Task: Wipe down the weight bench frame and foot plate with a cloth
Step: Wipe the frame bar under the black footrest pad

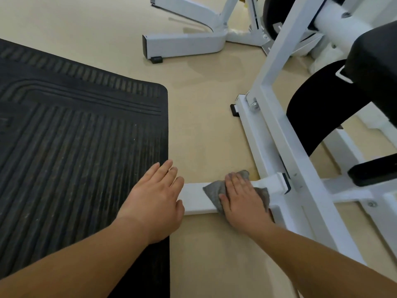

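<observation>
White-painted steel, one weight bench frame (266,134), stands on the right of the view on a beige floor (204,121). A second white machine base (184,40) stands well apart, at the top of the view. One black upholstered pad (373,61) sits above the bench frame at the right edge. One short white crossbar (193,198) juts out leftward from the frame's base rail and lies low over the floor. Two black rubber feet are visible: one (234,110) at the far end of the base rail, one (156,59) under the second machine. One black ribbed rubber mat (75,136) covers the floor on the left; its right edge runs just beside the free end of the crossbar.

One cloth (212,192), grey, is draped over the crossbar near where the bar joins the frame. It hangs over both the far and near edges of the bar.

Two bare hands are in view. The right hand (242,196) lies palm down on the cloth, fingers straight and slightly spread, thumb alongside, pressing the cloth flat against the top of the crossbar. It is not curled round anything. The left hand (154,196) lies palm down over the free end of the crossbar, fingers straight and close together, holding nothing; its heel lies over the mat's edge. Whether the palm bears weight on the bar cannot be told. The bare stretch of crossbar shows between the two hands.
</observation>
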{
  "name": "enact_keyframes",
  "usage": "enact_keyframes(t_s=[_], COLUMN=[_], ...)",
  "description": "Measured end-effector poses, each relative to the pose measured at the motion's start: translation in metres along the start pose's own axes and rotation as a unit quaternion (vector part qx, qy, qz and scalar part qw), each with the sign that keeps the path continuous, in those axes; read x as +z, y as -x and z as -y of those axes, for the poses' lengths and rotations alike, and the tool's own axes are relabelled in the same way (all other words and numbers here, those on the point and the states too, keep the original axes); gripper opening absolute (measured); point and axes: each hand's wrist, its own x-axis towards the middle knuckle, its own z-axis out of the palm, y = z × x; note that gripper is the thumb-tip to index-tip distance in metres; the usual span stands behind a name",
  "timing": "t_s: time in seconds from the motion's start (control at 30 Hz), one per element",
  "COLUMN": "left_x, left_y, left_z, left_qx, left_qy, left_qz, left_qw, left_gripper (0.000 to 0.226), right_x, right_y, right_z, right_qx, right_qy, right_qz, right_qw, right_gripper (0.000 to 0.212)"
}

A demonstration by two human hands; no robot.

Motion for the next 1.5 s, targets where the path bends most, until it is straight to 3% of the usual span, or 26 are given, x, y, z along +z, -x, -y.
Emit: enact_keyframes(t_s=[0.1, 0.23, 0.27, 0.37, 0.43, 0.53, 0.6, 0.77, 0.87, 0.93, 1.03, 1.17, 1.23, 1.27, 1.3, 1.37, 1.43, 1.5], left_x=[0.000, 0.000, -0.001, -0.002, -0.002, -0.004, -0.006, -0.013, -0.021, -0.037, -0.074, -0.114, -0.131, -0.139, -0.145, -0.153, -0.164, -0.172], left_y=[-0.001, 0.000, -0.001, -0.001, -0.001, -0.002, -0.002, -0.003, -0.011, -0.014, -0.011, 0.009, 0.025, 0.036, 0.047, 0.069, 0.098, 0.130], left_z=[-0.002, 0.000, 0.000, -0.002, -0.002, -0.002, -0.001, -0.002, 0.000, 0.002, -0.006, -0.022, -0.015, -0.008, 0.001, 0.024, 0.049, 0.070], left_qx=[0.001, -0.007, -0.007, -0.009, -0.015, -0.014, -0.014, -0.016, -0.035, -0.089, -0.162, -0.231, -0.271, -0.296, -0.316, -0.353, -0.404, -0.445], left_qy=[-0.006, 0.004, 0.004, 0.003, 0.005, 0.019, 0.023, 0.044, 0.149, 0.336, 0.615, 0.765, 0.795, 0.791, 0.767, 0.687, 0.599, 0.533], left_qz=[-0.002, -0.004, -0.003, 0.009, 0.016, 0.010, 0.013, 0.026, 0.072, 0.093, 0.085, 0.098, 0.052, 0.019, -0.006, -0.059, -0.103, -0.123], left_qw=[1.000, 1.000, 1.000, 1.000, 1.000, 1.000, 1.000, 0.999, 0.986, 0.933, 0.767, 0.593, 0.540, 0.535, 0.558, 0.633, 0.684, 0.709], left_gripper=[0.069, 0.069, 0.070, 0.070, 0.069, 0.069, 0.066, 0.066, 0.066, 0.067, 0.061, 0.054, 0.036, 0.028, 0.024, 0.023, 0.028, 0.038], right_x=[0.007, -0.001, 0.001, -0.003, -0.005, -0.006, -0.015, -0.064, -0.102, -0.135, -0.190, -0.240, -0.255, -0.259, -0.261, -0.258, -0.253, -0.247], right_y=[0.004, 0.000, -0.006, -0.018, -0.018, -0.003, 0.010, 0.017, 0.022, 0.025, 0.027, 0.033, 0.037, 0.038, 0.039, 0.041, 0.044, 0.046], right_z=[0.041, 0.032, 0.017, -0.021, -0.020, 0.003, 0.021, 0.045, 0.062, 0.078, 0.106, 0.152, 0.170, 0.178, 0.184, 0.199, 0.221, 0.251], right_qx=[0.004, -0.173, -0.170, -0.055, -0.043, -0.064, -0.072, 0.004, 0.033, 0.037, 0.017, 0.062, 0.086, 0.071, 0.031, -0.061, -0.130, -0.173], right_qy=[-0.051, -0.020, -0.001, 0.043, 0.038, -0.043, -0.116, -0.264, -0.366, -0.416, -0.490, -0.609, -0.649, -0.634, -0.590, -0.475, -0.419, -0.403], right_qz=[-0.002, 0.035, 0.019, -0.003, -0.005, -0.013, -0.032, 0.025, 0.016, 0.024, 0.019, 0.052, 0.124, 0.137, 0.127, 0.077, 0.061, 0.074], right_qw=[0.999, 0.984, 0.985, 0.998, 0.998, 0.997, 0.990, 0.964, 0.930, 0.908, 0.871, 0.789, 0.746, 0.757, 0.797, 0.874, 0.897, 0.896], right_gripper=[0.076, 0.077, 0.078, 0.079, 0.082, 0.086, 0.077, 0.046, 0.039, 0.041, 0.045, 0.044, 0.045, 0.044, 0.041, 0.035, 0.027, 0.024])
